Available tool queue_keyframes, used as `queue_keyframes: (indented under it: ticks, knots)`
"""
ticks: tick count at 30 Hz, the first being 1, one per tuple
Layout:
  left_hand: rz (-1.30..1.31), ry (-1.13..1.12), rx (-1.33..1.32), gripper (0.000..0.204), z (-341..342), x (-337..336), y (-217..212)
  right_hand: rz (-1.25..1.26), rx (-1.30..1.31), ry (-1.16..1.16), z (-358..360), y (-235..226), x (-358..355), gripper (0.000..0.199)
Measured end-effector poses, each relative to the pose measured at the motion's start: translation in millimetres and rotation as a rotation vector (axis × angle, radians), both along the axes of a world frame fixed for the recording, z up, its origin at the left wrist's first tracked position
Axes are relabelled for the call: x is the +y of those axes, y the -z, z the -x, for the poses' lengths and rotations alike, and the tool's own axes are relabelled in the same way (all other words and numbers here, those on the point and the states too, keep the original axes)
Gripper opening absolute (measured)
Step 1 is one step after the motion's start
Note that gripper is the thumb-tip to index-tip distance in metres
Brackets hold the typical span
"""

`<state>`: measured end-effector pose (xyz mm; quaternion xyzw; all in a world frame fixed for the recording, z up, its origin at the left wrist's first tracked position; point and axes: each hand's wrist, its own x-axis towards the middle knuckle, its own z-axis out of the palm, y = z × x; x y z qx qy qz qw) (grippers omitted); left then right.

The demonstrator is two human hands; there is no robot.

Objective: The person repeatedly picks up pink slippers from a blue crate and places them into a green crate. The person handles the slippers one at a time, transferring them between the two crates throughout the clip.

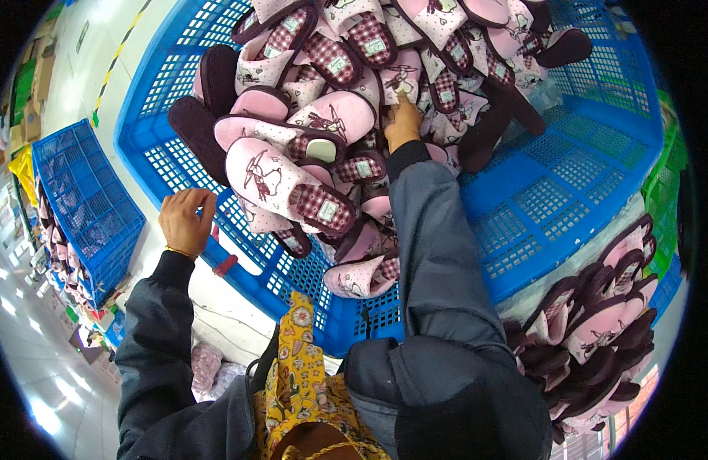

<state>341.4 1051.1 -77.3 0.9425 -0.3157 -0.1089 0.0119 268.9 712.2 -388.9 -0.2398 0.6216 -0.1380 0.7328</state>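
Note:
My right hand (402,125) reaches into a large blue plastic basket (515,264) heaped with slippers. Its fingers are closed at a pink and white slipper (401,75), the thumb lying on the upper; the other fingertips are partly hidden. My left hand (187,220) hovers by the basket's left rim, its fingers curled in with nothing visible in them. Near it lies a pink slipper (262,175) with a dark cartoon print and checked insole. Dark-soled slippers (198,140) lean against the basket's left wall.
A second blue basket (90,211) stands on the floor at the left, slippers beside it. More slippers (599,314) are piled outside the basket at the right, near a green mesh crate (664,218). A red strip (226,265) hangs at the near rim. Yellow-black tape (109,73) marks the floor.

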Motion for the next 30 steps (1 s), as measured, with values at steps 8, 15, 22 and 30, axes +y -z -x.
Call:
queue_keyframes:
  ticks: [8, 15, 22, 30]
  knots:
    - [0.009, 0.044, -0.002, 0.010, -5, 2, 0, 0.416, -0.226, 0.247, 51, -118, -35, 0.020]
    - [0.001, -0.008, 0.012, 0.012, -3, 7, -3, 0.714, -0.148, -0.171, 70, -229, 33, 0.026]
    - [0.011, 0.011, 0.025, 0.012, -3, 7, -7, 0.433, -0.433, -0.574, 44, -201, 125, 0.032]
    - [0.095, 0.025, 0.038, 0.013, -5, 15, -5, 0.870, -0.101, -1.037, 36, -213, 136, 0.026]
